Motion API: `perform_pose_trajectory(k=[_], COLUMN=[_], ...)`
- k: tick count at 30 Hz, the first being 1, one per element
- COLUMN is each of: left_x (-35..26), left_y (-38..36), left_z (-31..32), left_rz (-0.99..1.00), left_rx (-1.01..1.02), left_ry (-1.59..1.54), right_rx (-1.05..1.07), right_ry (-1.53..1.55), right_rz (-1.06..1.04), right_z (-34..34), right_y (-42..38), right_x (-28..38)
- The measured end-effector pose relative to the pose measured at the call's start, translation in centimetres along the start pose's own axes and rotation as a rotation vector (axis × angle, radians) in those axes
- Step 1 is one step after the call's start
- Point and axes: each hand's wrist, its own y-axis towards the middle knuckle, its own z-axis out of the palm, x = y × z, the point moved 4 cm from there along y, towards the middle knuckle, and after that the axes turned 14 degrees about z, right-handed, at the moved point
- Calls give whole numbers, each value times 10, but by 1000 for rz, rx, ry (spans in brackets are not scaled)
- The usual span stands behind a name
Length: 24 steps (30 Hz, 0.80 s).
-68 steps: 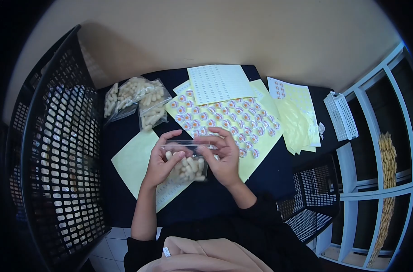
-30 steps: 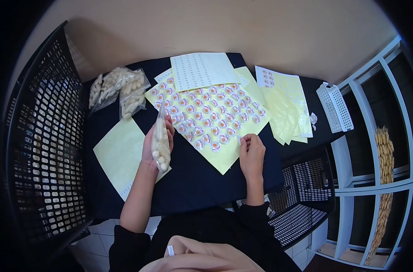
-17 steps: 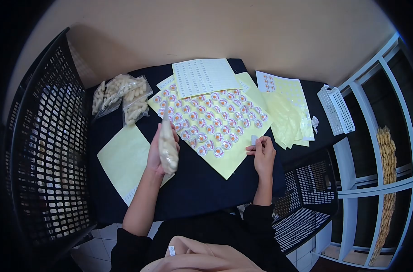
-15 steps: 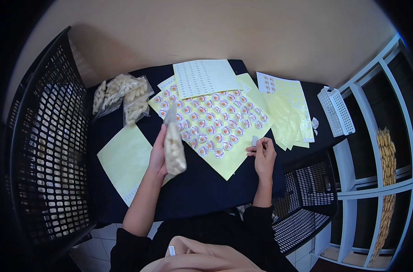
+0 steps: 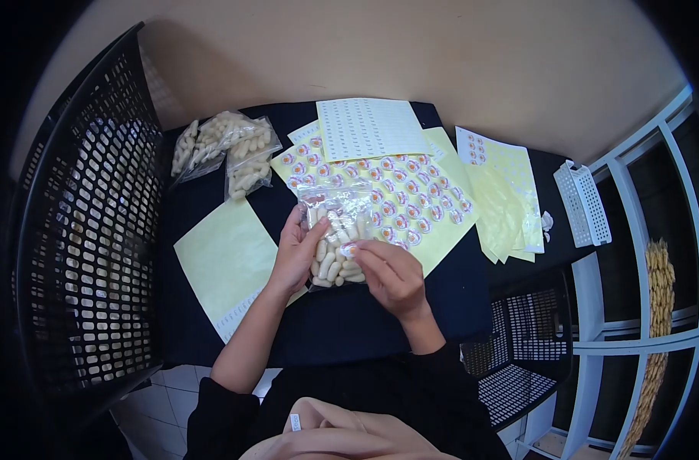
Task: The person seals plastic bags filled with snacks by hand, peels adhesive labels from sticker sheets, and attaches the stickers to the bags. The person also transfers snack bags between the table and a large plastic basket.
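My left hand (image 5: 292, 259) grips the left side of a clear zip bag (image 5: 335, 201), thumb across its front. Whitish oblong pieces fill the bag, which is held upright facing me over the table. Between the fingertips of my right hand (image 5: 398, 282) is a round sticker (image 5: 348, 250) with an orange and purple print, right at the front of the bag. Behind the bag lies a yellow sheet (image 5: 444, 244) with rows of the same round stickers, partly covered by the bag. A white printed sheet (image 5: 376, 130) overlaps its far part.
Two more filled bags (image 5: 249, 165) lie at the back left. A plain yellow sheet (image 5: 225, 261) is at left, beside a tall black basket (image 5: 85, 253). Rightward are yellow backing sheets (image 5: 501, 215), crumpled paper (image 5: 547, 221), a small white basket (image 5: 583, 205) and a lower black basket (image 5: 527, 330).
My left hand has turned the bag from edge-on to face me and moved it right. My right hand has come left from the sheet's edge to the bag's front with the sticker.
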Motion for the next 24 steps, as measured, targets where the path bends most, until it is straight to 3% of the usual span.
perform_pose_trajectory(k=[14,24], left_x=[-1,4], left_y=[-5,-5], left_z=[7,3], left_rz=[32,61], left_rx=[88,78], left_ry=[64,73], right_rx=[81,132], right_ry=[-30,-198], right_rz=[-28,75], right_z=[10,12], right_y=[-2,-7], right_x=[-1,-5])
